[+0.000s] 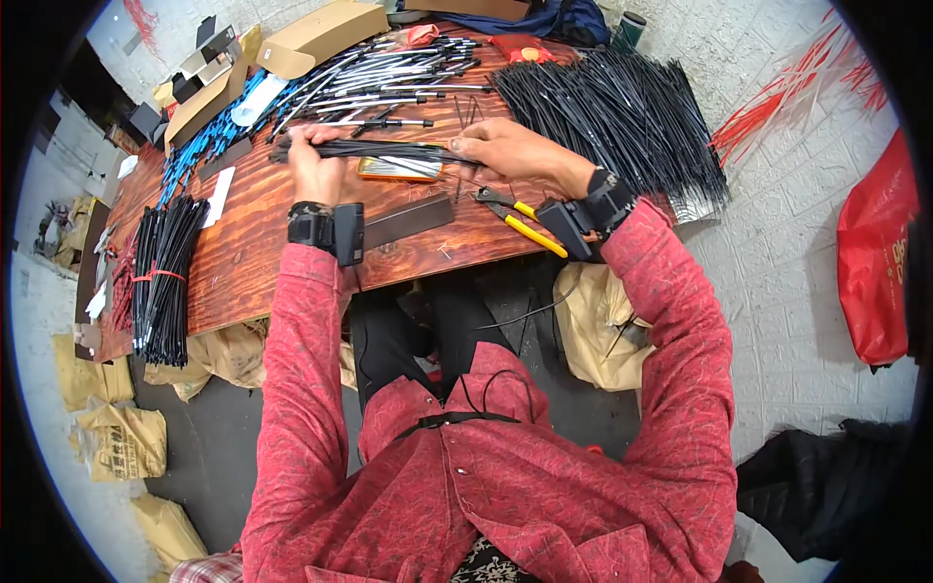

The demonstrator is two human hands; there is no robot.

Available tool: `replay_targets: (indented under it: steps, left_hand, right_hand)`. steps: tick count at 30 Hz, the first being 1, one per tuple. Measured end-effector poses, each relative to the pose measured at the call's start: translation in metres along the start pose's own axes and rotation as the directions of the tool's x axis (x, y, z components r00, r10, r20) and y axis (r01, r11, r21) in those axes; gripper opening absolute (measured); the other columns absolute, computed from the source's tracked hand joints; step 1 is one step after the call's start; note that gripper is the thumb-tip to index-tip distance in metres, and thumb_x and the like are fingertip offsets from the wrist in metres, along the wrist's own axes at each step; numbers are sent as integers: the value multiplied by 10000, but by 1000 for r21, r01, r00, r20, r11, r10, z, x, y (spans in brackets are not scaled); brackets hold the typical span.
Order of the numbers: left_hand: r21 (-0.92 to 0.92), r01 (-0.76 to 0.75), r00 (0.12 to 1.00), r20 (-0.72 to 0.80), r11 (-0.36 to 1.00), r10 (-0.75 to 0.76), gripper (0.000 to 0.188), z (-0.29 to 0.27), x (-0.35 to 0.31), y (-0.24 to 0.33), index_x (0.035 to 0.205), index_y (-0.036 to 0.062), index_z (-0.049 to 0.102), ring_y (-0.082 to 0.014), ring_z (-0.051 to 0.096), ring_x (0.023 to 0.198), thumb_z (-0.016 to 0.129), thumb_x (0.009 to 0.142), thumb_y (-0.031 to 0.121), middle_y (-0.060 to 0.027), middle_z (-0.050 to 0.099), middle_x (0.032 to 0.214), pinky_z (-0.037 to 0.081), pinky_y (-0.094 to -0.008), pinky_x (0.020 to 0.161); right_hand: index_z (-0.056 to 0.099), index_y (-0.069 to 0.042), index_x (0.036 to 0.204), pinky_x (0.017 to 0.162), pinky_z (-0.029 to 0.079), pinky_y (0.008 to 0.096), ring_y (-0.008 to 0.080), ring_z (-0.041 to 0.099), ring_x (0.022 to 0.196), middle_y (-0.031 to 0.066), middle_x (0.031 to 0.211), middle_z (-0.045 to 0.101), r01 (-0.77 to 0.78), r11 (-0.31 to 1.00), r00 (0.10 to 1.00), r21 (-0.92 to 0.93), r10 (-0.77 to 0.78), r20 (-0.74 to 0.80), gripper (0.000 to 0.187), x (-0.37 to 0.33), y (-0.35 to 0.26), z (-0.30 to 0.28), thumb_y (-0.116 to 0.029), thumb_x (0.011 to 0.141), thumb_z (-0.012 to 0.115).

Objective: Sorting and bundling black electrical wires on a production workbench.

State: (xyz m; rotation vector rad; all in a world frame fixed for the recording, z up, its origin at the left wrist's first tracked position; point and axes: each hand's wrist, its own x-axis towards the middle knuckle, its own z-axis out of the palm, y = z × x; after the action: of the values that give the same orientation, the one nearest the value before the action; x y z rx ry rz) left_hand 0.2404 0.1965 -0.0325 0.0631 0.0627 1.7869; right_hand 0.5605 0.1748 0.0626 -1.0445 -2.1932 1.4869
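Observation:
A bundle of thin black rods (394,151) lies crosswise between my hands, over the wooden table. My left hand (316,163) is closed round its left end. At the right end, the fingers of my right hand (510,149) are pinched on the rods. Just below the bundle is a shallow orange-edged box (400,169) with thin silvery pieces in it, partly covered by the rods. Cutting pliers with yellow handles (533,231) lie below my right hand, close to the wrist. A dark flat bar (408,222) rests nearer the table's front edge.
A wide heap of black rods (612,121) covers the table's right back. White-and-black rods (374,78) and blue ones (199,141) are piled at the back left. A tied black bundle (165,277) hangs over the left edge. Cardboard boxes (321,39) stand behind.

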Motion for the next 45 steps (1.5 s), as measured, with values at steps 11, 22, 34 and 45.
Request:
replay_targets:
  steps: [11, 22, 34, 45]
  left_hand:
    - [25, -242, 954, -173, 970, 243, 355, -18, -32, 69, 823, 95, 483, -103, 422, 530, 526, 1009, 395, 31, 426, 645, 429, -259, 518]
    - [127, -265, 954, -107, 956, 279, 329, 9, -50, 62, 876, 78, 507, -91, 407, 532, 537, 1008, 378, 38, 406, 646, 417, -232, 516]
    - [503, -491, 758, 650, 712, 63, 320, 172, -105, -64, 1061, 40, 558, -79, 376, 565, 595, 992, 350, 28, 395, 674, 376, -230, 535]
    - [783, -329, 842, 497, 528, -212, 294, 121, -123, -165, 996, 53, 574, -79, 461, 534, 658, 962, 333, 15, 469, 658, 394, -235, 494]
  right_hand:
    - [602, -98, 1144, 715, 524, 408, 288, 660, 845, 109, 944, 635, 161, 570, 919, -805, -385, -89, 349, -59, 92, 22, -280, 863, 701]
    - [602, -88, 1089, 760, 520, 421, 337, 647, 893, 124, 994, 632, -135, 653, 864, -745, -291, -411, 280, -55, 112, 7, -237, 867, 686]
    - [651, -45, 1048, 800, 513, 400, 336, 649, 926, 142, 1015, 664, 0, 745, 857, -667, -343, -384, 220, -72, 84, -2, -215, 911, 626]
    - [666, -7, 1077, 799, 511, 374, 300, 667, 914, 168, 1004, 680, 51, 898, 874, -437, -252, -416, 258, -97, 97, 9, -213, 930, 617]
